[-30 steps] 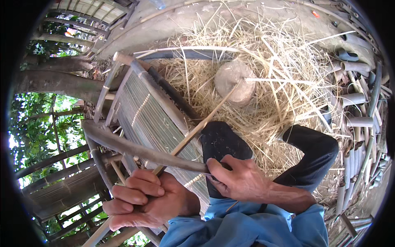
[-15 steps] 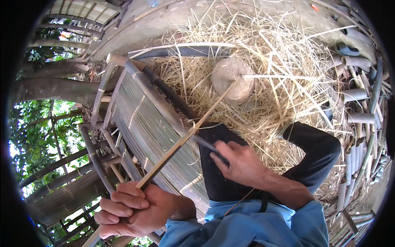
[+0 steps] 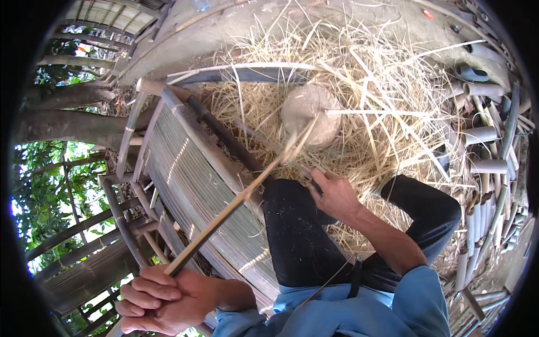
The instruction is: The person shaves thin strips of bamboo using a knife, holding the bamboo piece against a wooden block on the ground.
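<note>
My left hand (image 3: 163, 300) is closed around the near end of a long bamboo strip (image 3: 222, 216), which slants away up to the right. The far end of the strip meets a round, flat-topped block (image 3: 303, 104) on the ground. My right hand (image 3: 339, 196) grips a knife (image 3: 317, 188) beyond my knee. Its blade, smeared by motion, points toward the strip near the block. Pale shavings (image 3: 292, 150) stick out from the strip close to its far end. Whether the blade touches the strip, I cannot tell.
A bamboo-slat bench (image 3: 193, 168) stands to my left. Heaped pale bamboo shavings (image 3: 387, 95) surround the block. Cut bamboo tubes (image 3: 480, 135) line the right side, near a dark shoe (image 3: 471, 73). My dark-trousered legs (image 3: 300, 241) are bent below the strip.
My right hand and the knife have moved away from me along the strip, toward the block. Shavings now stand out on the strip. My left hand has shifted slightly down and left.
</note>
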The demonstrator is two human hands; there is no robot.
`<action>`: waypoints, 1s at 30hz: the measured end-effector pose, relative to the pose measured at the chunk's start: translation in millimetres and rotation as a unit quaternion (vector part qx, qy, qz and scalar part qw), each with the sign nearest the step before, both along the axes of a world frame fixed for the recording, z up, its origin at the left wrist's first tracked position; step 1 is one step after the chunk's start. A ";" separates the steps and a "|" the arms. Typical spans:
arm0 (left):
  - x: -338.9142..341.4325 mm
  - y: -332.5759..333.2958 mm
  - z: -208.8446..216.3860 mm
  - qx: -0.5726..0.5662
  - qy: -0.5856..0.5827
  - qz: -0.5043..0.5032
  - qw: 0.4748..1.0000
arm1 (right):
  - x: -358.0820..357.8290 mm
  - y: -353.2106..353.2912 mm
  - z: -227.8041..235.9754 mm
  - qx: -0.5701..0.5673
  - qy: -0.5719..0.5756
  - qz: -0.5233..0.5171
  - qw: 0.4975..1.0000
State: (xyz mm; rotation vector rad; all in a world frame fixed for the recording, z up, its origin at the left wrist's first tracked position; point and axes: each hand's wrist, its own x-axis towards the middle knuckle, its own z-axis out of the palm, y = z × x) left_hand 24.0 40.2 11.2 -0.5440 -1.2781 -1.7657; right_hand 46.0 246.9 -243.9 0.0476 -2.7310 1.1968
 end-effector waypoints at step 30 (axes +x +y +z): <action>-11.7 0.1 6.6 0.075 0.009 -0.119 0.990 | 16.0 15.5 14.2 -0.113 -0.125 -0.023 0.985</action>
